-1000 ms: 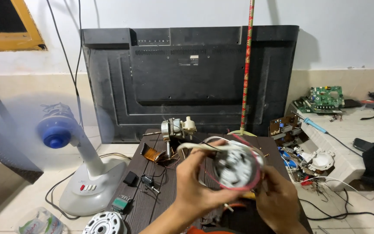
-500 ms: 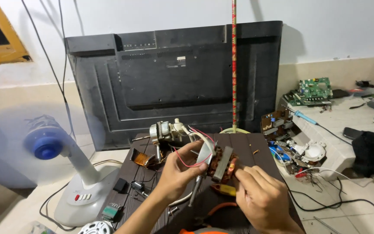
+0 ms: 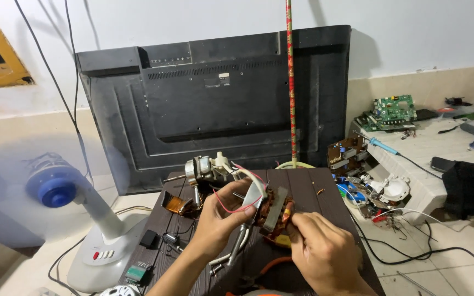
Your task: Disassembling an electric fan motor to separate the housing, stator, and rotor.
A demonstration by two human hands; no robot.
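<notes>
Left hand [image 3: 221, 219] clamped on copper-wound motor stator [image 3: 274, 211], right hand [image 3: 318, 246] pinching its lower edge, above dark tabletop [image 3: 314, 189]; small white label [image 3: 224, 79] on black panel [image 3: 215, 104] behind.

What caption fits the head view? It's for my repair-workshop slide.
Left hand and right hand hold a fan motor stator with red wires over a dark table.

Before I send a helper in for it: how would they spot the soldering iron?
Go to the white bench right of the big black panel. The soldering iron lies near its front edge, below the green circuit board; only it has a blue handle.
</notes>
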